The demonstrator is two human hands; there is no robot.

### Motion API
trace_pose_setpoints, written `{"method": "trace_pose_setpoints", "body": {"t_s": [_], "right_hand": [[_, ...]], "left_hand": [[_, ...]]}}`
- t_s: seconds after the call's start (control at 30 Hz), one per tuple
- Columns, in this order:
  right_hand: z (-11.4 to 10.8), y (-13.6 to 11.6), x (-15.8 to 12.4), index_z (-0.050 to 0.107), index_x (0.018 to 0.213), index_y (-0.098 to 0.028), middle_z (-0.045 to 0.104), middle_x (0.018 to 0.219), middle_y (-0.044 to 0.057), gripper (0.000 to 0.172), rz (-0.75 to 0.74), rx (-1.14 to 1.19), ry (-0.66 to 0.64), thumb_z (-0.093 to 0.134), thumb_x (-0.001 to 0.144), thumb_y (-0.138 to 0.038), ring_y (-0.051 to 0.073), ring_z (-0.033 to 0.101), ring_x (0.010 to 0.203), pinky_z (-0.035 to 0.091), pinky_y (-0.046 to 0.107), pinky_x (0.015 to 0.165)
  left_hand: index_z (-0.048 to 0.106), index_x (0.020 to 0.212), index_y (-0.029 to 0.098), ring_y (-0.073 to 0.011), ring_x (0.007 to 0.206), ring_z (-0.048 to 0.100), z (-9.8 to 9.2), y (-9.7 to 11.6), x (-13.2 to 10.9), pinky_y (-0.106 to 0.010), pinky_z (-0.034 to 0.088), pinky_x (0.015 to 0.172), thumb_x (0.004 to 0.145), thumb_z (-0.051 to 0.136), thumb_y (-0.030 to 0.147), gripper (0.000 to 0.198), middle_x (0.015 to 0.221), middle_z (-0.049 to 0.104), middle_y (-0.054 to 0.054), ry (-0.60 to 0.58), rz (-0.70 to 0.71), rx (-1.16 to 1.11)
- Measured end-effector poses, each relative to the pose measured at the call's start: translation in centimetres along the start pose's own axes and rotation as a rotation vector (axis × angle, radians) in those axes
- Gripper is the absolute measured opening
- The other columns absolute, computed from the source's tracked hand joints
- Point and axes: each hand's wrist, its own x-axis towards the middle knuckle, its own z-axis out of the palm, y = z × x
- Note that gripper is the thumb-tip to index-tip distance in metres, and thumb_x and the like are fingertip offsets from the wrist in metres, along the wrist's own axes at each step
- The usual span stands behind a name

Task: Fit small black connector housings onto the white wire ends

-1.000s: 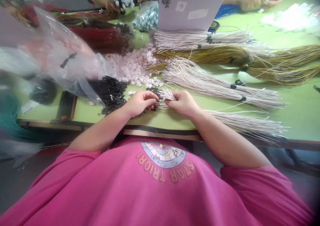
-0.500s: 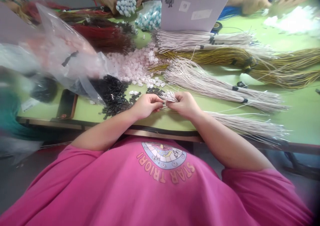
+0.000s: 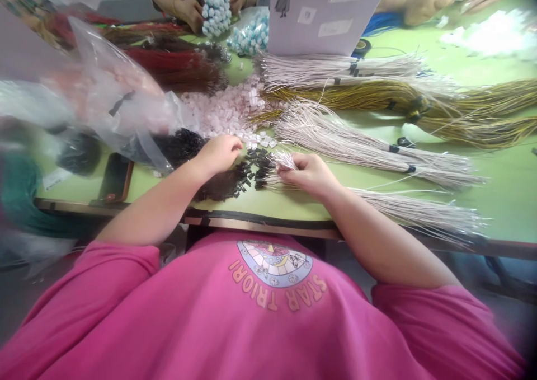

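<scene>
My right hand (image 3: 314,174) is closed around a bundle of white wires (image 3: 282,160), whose tips stick out to the left of the thumb. Just left of these tips, black connectors (image 3: 262,170) sit at the ends of white wires on the table. My left hand (image 3: 221,153) is over the pile of small black connectors (image 3: 226,183), beside the edge of the pale pink connectors (image 3: 235,108). Its fingers are curled together, and what they hold, if anything, is hidden.
Tied white wire bundles (image 3: 335,136) and yellow-brown wires (image 3: 377,95) lie on the right. A clear plastic bag (image 3: 121,103) and a phone (image 3: 116,176) are on the left. Across the table, a person's hands (image 3: 191,13) hold blue-and-white pieces (image 3: 216,13) beside an upright panel (image 3: 319,19).
My left hand has moved left and away from the wire tips to the black connector pile, uncovering the black connectors beside the tips. My right hand stays nearly still with the wires.
</scene>
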Motion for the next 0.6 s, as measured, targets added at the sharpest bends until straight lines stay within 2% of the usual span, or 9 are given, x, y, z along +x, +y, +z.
{"method": "trace_pose_setpoints", "body": {"t_s": [0.13, 0.27, 0.43, 0.6], "right_hand": [[-0.2, 0.0, -0.1, 0.058, 0.065, -0.014, 0.042, 0.056, -0.004, 0.021, 0.085, -0.016, -0.029, 0.059, 0.066, -0.035, 0.007, 0.035, 0.053, 0.027, 0.023, 0.052], [-0.3, 0.3, 0.1, 0.061, 0.069, -0.014, 0.045, 0.055, -0.004, 0.019, 0.115, 0.006, -0.026, 0.06, 0.063, -0.033, 0.007, 0.035, 0.051, 0.028, 0.023, 0.052], [-0.4, 0.6, 0.3, 0.059, 0.064, -0.015, 0.043, 0.055, -0.004, 0.016, 0.129, -0.044, -0.061, 0.058, 0.063, -0.031, 0.008, 0.035, 0.051, 0.028, 0.023, 0.051], [-0.3, 0.2, 0.1, 0.05, 0.058, -0.016, 0.036, 0.054, -0.004, 0.018, 0.086, -0.08, -0.062, 0.056, 0.064, -0.031, 0.007, 0.03, 0.051, 0.023, 0.023, 0.048]], "left_hand": [[0.067, 0.09, 0.018, -0.0193, 0.081, 0.058, 1.4, -0.4, 2.5, -0.029, 0.043, 0.075, 0.077, 0.049, 0.036, 0.028, 0.09, 0.067, -0.006, -0.064, 0.018, 0.033], [0.066, 0.092, 0.018, -0.0192, 0.083, 0.058, 2.4, 0.0, 3.1, -0.029, 0.043, 0.077, 0.074, 0.051, 0.029, 0.025, 0.091, 0.066, -0.006, -0.05, 0.034, 0.049], [0.065, 0.086, 0.018, -0.019, 0.079, 0.057, 2.0, 0.0, 3.0, -0.028, 0.044, 0.074, 0.069, 0.054, 0.02, 0.02, 0.085, 0.065, -0.005, -0.094, -0.014, 0.065], [0.062, 0.105, 0.021, -0.0156, 0.069, 0.055, 1.0, 0.1, 2.1, -0.026, 0.042, 0.068, 0.068, 0.049, 0.012, 0.04, 0.08, 0.064, -0.002, -0.085, 0.032, 0.01]]}}
